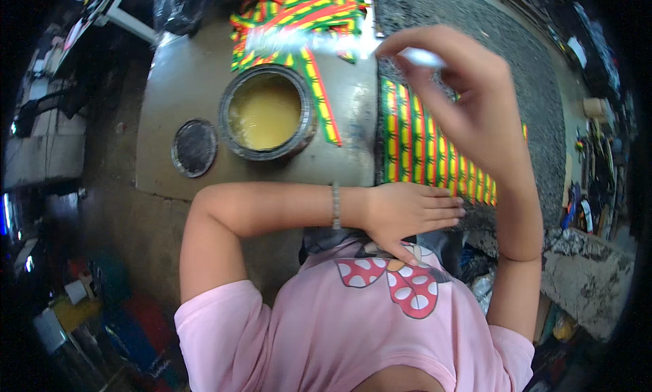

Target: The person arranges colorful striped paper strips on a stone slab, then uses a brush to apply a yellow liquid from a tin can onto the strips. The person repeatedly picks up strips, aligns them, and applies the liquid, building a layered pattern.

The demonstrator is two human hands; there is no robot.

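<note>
Striped strips [424,151] in red, yellow and green with dark leaf-like marks lie side by side on a dark, rough-topped surface. My left hand [414,212] rests flat over their near edge, fingers stretched to the right, holding nothing. Above the far right part of the strips, my right hand [468,93] is raised, thumb and fingers curled toward each other. A pale, shiny thing [422,57] shows within its grip, smeared by motion; its kind is unclear. A whitish streak runs leftward from the fingertips over a pile of similar strips [299,11].
An open round tub [227,130] of yellowish liquid stands on the smooth grey board [346,164] at left. Beside it lies a dark round lid [195,147]. One loose strip [320,100] trails from the pile past the tub. Tools [594,168] hang at far right.
</note>
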